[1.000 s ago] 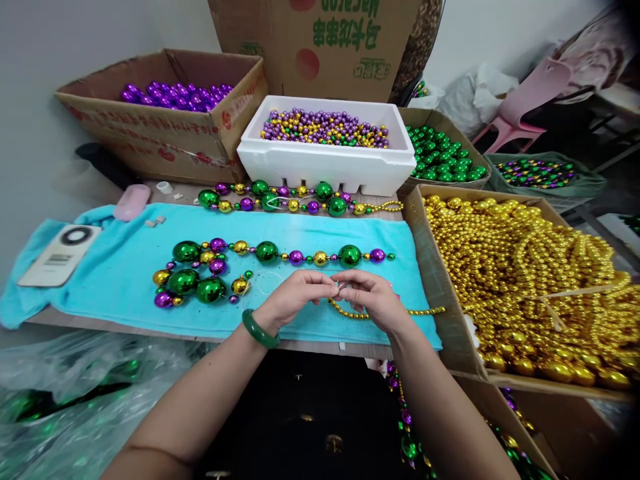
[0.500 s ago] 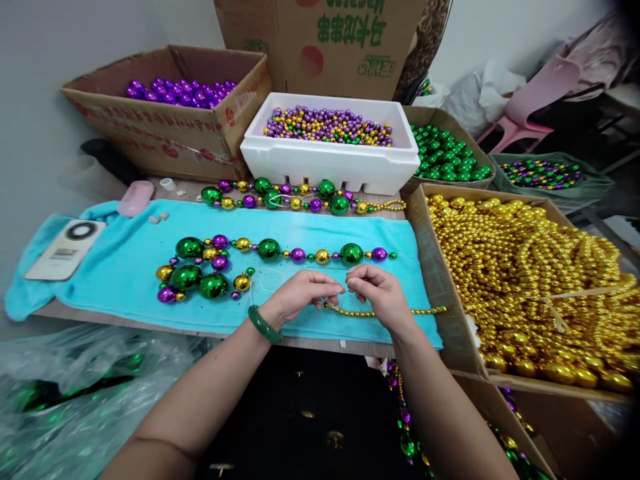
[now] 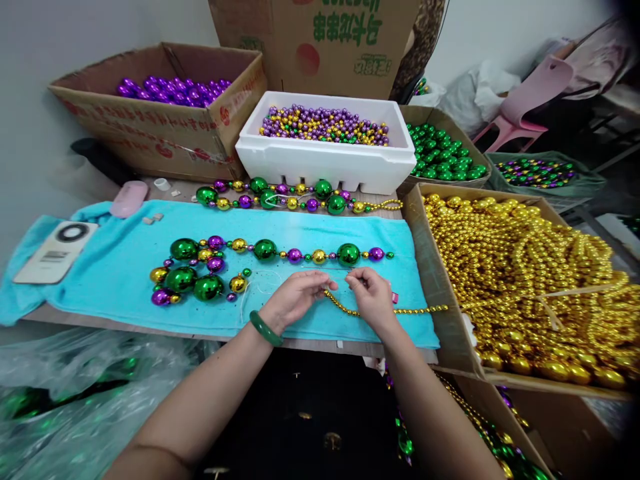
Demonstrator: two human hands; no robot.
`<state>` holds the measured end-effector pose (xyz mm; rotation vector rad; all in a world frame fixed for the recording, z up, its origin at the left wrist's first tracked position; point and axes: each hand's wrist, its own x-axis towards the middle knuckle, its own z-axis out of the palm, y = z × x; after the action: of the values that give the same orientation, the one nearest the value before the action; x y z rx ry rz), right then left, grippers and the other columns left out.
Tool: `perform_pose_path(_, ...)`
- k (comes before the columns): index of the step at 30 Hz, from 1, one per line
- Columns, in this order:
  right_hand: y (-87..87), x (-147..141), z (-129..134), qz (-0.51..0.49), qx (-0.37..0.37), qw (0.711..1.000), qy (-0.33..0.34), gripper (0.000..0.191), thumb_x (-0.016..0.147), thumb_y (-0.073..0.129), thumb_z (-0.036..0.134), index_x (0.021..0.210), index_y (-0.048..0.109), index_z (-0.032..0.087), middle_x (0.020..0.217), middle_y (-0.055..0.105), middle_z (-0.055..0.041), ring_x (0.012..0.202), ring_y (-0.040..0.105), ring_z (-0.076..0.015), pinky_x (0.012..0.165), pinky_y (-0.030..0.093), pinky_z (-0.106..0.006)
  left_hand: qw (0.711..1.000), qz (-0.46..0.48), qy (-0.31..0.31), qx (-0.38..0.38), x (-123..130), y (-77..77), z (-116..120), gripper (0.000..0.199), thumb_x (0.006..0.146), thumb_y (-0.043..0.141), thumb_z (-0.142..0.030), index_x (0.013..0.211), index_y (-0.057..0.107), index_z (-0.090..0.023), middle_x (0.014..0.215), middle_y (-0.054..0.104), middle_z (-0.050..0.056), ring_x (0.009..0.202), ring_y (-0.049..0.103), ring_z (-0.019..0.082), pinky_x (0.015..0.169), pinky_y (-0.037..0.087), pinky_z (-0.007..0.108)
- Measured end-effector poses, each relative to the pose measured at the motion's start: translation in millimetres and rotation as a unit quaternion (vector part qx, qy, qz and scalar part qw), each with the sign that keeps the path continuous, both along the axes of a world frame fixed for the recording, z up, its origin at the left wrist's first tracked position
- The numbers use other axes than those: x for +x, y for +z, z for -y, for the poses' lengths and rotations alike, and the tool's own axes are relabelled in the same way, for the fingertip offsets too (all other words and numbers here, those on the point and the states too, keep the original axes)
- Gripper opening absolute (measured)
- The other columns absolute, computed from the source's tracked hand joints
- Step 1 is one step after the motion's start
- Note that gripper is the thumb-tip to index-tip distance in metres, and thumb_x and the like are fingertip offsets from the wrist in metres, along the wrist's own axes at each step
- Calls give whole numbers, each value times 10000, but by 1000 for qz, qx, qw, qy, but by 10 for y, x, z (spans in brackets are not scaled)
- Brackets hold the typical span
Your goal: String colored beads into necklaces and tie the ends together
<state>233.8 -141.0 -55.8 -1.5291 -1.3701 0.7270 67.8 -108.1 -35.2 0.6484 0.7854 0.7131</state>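
Observation:
On the blue towel [image 3: 120, 267], large green, purple and gold beads [image 3: 265, 250] lie strung in a row that bends back at the left. My left hand [image 3: 303, 293], with a green bangle on its wrist, is beside the upper end of a thin gold bead strand [image 3: 415, 311]; its fingers are parted. My right hand [image 3: 367, 290] is pinched just above that strand, and what its fingertips hold is too small to make out. A thin white string [image 3: 260, 272] runs near the left hand. A small red item [image 3: 395, 298] shows beside the right hand.
A finished-looking bead string [image 3: 291, 203] lies behind the towel. Further back are a white foam box [image 3: 325, 157] and a carton of purple beads [image 3: 150, 127]. A carton of gold beads [image 3: 443, 293] stands at the right. A phone [image 3: 55, 253] and a pink object [image 3: 129, 199] are at the left.
The left hand's fingers have opened from a pinch. The right hand has shifted slightly left and remains pinched. A red item now shows beside it, and the view has moved slightly.

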Motion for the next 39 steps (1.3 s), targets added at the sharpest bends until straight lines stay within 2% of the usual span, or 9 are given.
perform_pose_path(2, -14, -66, 45, 66, 22, 997, 30, 121, 812, 509, 246, 707, 546, 199, 731, 601, -44, 718, 534, -180, 685, 409, -317, 999, 14, 46, -11, 31, -21, 18, 141, 675, 695, -278, 716, 656, -149, 821, 678, 58, 837, 584, 150, 702, 400, 250)
perform_pose_path(5, 49, -138, 104, 139, 48, 985, 85, 130, 836, 468, 205, 737, 552, 201, 760, 607, -62, 753, 541, -198, 701, 412, -325, 990, -88, 82, 68, 84, -69, 45, 158, 686, 681, -297, 738, 673, -148, 827, 679, 50, 816, 569, 149, 697, 395, 249)
perform_pose_path(8, 127, -133, 111, 191, 57, 972, 125, 140, 847, 461, 194, 757, 568, 193, 789, 605, -77, 764, 543, -205, 692, 411, -324, 966, -197, 50, 159, 121, -96, 50, 150, 676, 670, -286, 685, 680, -137, 718, 651, 22, 717, 538, 135, 700, 391, 257)
perform_pose_path(11, 141, -77, 76, 184, 45, 971, 144, 141, 850, 480, 199, 751, 579, 192, 776, 606, -69, 754, 550, -198, 684, 415, -315, 957, -232, -13, 171, 131, -81, 24, 158, 675, 653, -277, 601, 651, -137, 575, 570, -14, 583, 459, 102, 591, 340, 239)
perform_pose_path(19, 4, -13, -8, 44, 7, 993, 111, 136, 803, 549, 265, 703, 610, 194, 722, 625, -36, 711, 554, -175, 670, 416, -302, 988, -142, -35, 49, 119, -64, -7, 155, 656, 706, -280, 641, 648, -137, 587, 580, 4, 554, 484, 90, 554, 334, 232)
perform_pose_path(24, -22, -54, -17, 9, -2, 995, 103, 151, 793, 563, 299, 689, 606, 198, 697, 618, -24, 679, 541, -169, 659, 417, -296, 993, -42, 48, -99, 114, -98, -25, 143, 641, 728, -221, 725, 652, -133, 674, 600, 12, 594, 533, 83, 562, 375, 215)
perform_pose_path(26, -16, -85, -5, 6, -6, 994, 113, 142, 789, 573, 289, 686, 611, 200, 708, 624, -23, 687, 548, -170, 672, 420, -297, 992, -24, 64, -107, 113, -109, -29, 146, 646, 723, -226, 731, 649, -133, 700, 602, 12, 607, 532, 78, 560, 371, 207)
perform_pose_path(33, 37, -104, -6, -52, -37, 993, 98, 155, 756, 614, 328, 684, 641, 195, 665, 612, -13, 642, 524, -156, 619, 408, -280, 976, -179, 31, 124, 108, -92, 38, 173, 668, 679, -302, 667, 662, -130, 598, 547, -12, 575, 422, 83, 557, 303, 227)
perform_pose_path(39, 108, 1, -71, -180, -123, 974, 64, 198, 672, 666, 373, 673, 624, 180, 541, 506, 34, 485, 394, -93, 472, 323, -235, 960, -227, -36, 160, 78, -101, 45, 182, 713, 622, -320, 678, 644, -143, 630, 579, -1, 577, 455, 102, 559, 334, 237)
